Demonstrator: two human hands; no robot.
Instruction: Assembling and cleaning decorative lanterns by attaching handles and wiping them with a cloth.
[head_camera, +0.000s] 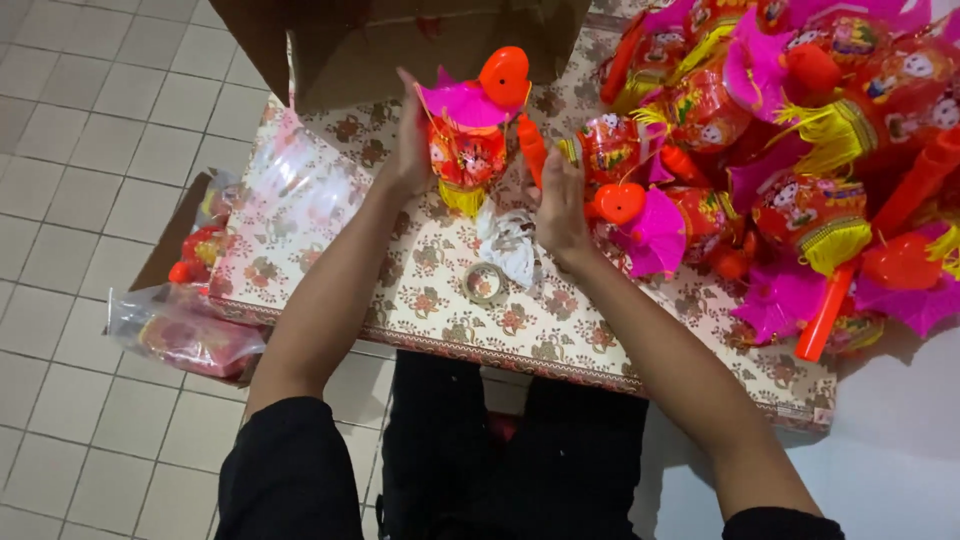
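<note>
My left hand (410, 140) grips the side of a small red paper lantern (468, 150) that has a pink paper top, an orange heart-shaped piece and a yellow tassel. It is held just above the table. My right hand (560, 205) is at the lantern's right side, fingers closed on its orange stick (533, 148). A roll of clear tape (484, 282) lies on the flower-patterned tablecloth (420, 300) below my hands, next to crumpled clear wrapping (508, 243).
A big heap of finished lanterns (800, 150) fills the table's right side. A cardboard box (420, 45) stands at the far edge. Clear plastic bags (300, 190) lie at left. A box with bagged lanterns (185, 320) sits on the tiled floor.
</note>
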